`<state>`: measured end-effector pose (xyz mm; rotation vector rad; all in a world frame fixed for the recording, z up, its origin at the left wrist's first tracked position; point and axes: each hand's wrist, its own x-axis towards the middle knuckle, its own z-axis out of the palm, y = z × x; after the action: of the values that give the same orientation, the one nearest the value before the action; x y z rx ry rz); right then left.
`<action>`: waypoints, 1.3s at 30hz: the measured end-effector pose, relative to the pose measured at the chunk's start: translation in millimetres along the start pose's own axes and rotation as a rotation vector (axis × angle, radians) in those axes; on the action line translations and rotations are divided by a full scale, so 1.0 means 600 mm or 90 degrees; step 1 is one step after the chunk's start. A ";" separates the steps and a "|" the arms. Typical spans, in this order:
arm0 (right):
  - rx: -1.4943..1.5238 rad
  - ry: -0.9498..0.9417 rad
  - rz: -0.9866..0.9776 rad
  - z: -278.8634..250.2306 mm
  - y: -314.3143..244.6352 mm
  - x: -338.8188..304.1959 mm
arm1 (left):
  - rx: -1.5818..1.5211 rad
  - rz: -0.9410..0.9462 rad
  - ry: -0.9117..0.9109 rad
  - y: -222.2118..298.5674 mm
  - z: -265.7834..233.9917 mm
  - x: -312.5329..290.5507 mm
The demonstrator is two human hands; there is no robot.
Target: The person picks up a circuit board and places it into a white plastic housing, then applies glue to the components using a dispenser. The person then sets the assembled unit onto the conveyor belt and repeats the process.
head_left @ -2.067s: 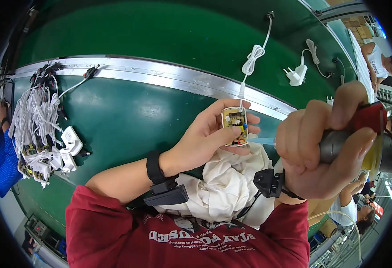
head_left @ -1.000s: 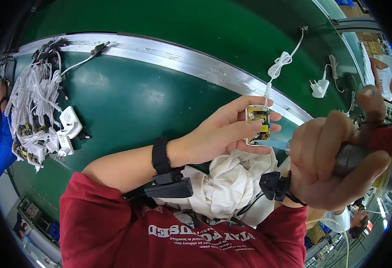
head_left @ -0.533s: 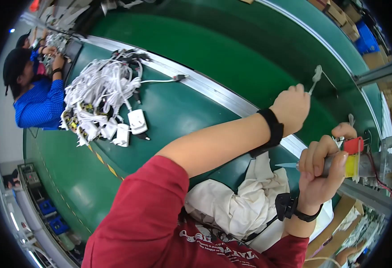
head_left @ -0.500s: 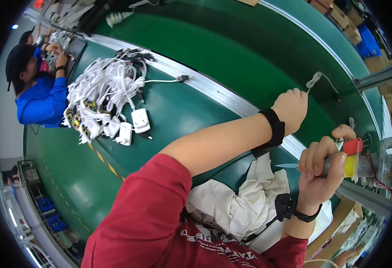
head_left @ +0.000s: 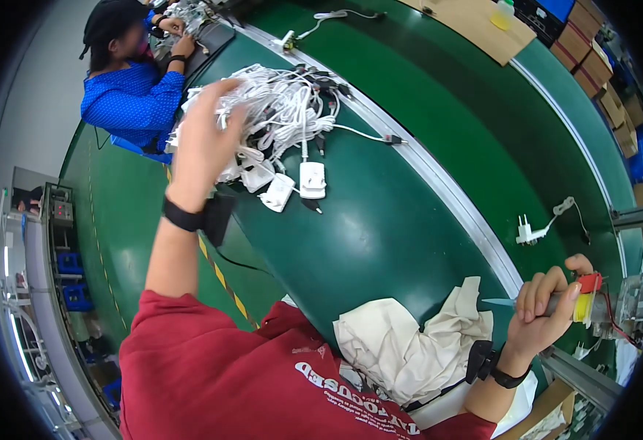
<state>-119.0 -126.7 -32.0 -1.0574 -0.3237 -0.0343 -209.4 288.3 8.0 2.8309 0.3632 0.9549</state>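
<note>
- Cable heap (head_left: 288, 110): on bench (head_left: 365, 235) at 11 o'clock; lies at 2 o'clock from left hand (head_left: 206, 143).
- Left hand: blurred, thumb and fingers spread; contact unclear.
- Right hand (head_left: 540, 312), 4 o'clock: wrapped round tool (head_left: 582, 305), blue nozzle (head_left: 500, 301) toward 9.

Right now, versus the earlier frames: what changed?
The left hand let go of the open adapter and swung left to the heap of white cables; whether it touches them is unclear. A white adapter lies on the green belt, near where that hand was. The view turned left. Unchanged: right hand gripping the blue-tipped dispenser; cream cloth bunched.
</note>
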 end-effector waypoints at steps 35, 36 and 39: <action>-0.058 -0.042 -0.029 -0.019 0.041 0.010 | -1.279 -0.317 -0.321 0.098 0.031 0.107; -0.059 -0.038 -0.027 -0.018 0.041 0.010 | -1.286 -0.315 -0.332 0.112 0.049 0.114; -0.073 -0.019 -0.025 -0.018 0.038 0.011 | -1.288 -0.158 -0.419 0.177 0.087 0.149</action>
<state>-105.7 -123.7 -54.4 -1.1661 -0.3720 -0.0730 -89.3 207.8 39.7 0.9775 -0.2653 -0.0176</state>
